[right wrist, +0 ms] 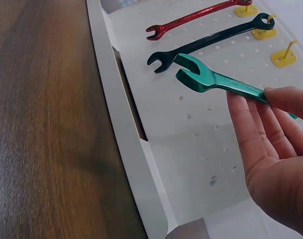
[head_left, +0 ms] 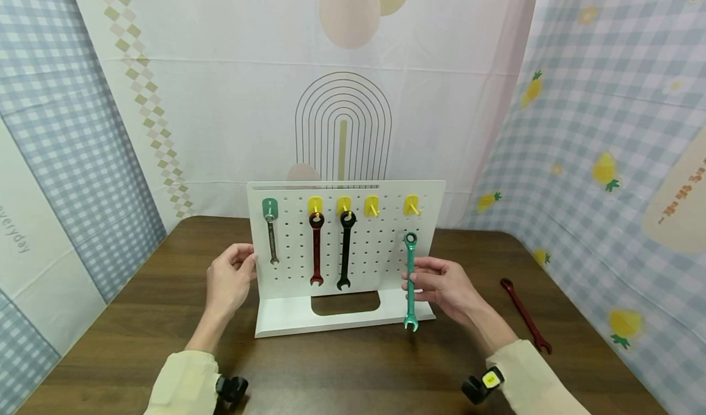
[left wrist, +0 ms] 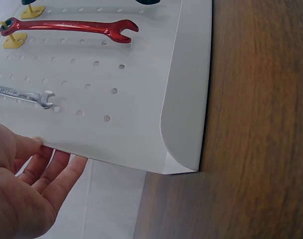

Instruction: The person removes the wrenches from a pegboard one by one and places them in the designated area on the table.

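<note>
My right hand (head_left: 444, 285) pinches a green ratchet wrench (head_left: 410, 280) between thumb and fingers, ring end up and open end down. It is held in front of the right part of a white pegboard (head_left: 298, 274), below the rightmost yellow hook (head_left: 411, 205). The left hand (head_left: 230, 280) pinches the board's left edge, thumb at the front edge and fingers behind it. On the board hang a small silver wrench (head_left: 273, 240) from a green hook (head_left: 269, 207), a red wrench (head_left: 317, 249) and a black wrench (head_left: 345, 251) from yellow hooks.
Another yellow hook (head_left: 372, 206) on the board carries nothing. A dark red wrench (head_left: 526, 315) lies on the brown wooden table (head_left: 353, 372), right of my right hand. Behind the board hangs a pale printed curtain (head_left: 231, 96), with checked cloth (head_left: 551, 188) on the right.
</note>
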`<state>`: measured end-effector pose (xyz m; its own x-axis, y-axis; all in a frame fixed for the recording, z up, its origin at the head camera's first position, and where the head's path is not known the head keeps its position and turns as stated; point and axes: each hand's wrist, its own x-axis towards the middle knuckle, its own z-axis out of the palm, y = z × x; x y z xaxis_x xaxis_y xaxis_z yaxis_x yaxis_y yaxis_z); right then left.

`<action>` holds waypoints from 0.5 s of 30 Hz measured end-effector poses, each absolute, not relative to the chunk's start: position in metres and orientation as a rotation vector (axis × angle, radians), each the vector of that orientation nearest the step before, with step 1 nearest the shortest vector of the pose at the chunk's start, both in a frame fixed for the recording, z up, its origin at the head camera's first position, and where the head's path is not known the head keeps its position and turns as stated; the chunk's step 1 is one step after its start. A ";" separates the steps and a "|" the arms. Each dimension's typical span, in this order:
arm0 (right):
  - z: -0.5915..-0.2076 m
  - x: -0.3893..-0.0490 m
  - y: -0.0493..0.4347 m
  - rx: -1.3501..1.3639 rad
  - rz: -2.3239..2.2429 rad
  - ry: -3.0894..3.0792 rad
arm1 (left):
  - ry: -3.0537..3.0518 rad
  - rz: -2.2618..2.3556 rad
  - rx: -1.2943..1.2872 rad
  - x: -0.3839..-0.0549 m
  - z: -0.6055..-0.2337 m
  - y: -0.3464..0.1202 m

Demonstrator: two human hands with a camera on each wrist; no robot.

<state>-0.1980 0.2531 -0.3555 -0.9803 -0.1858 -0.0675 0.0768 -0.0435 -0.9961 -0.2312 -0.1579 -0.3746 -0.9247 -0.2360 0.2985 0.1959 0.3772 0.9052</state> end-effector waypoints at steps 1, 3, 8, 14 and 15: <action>-0.356 -0.198 0.254 -0.112 -2.144 2.040 | -2.265 -1.564 0.038 -0.231 -0.375 -0.158; -0.358 -0.197 0.257 -0.096 -2.144 2.049 | -2.267 -1.562 0.045 -0.232 -0.375 -0.158; -0.363 -0.194 0.264 -0.047 -2.132 2.085 | -2.273 -1.557 0.051 -0.233 -0.376 -0.158; -0.369 -0.190 0.276 -0.021 -2.133 2.101 | -2.278 -1.558 0.052 -0.233 -0.377 -0.158; -0.370 -0.190 0.279 -0.019 -2.138 2.095 | -2.276 -1.561 0.053 -0.233 -0.377 -0.158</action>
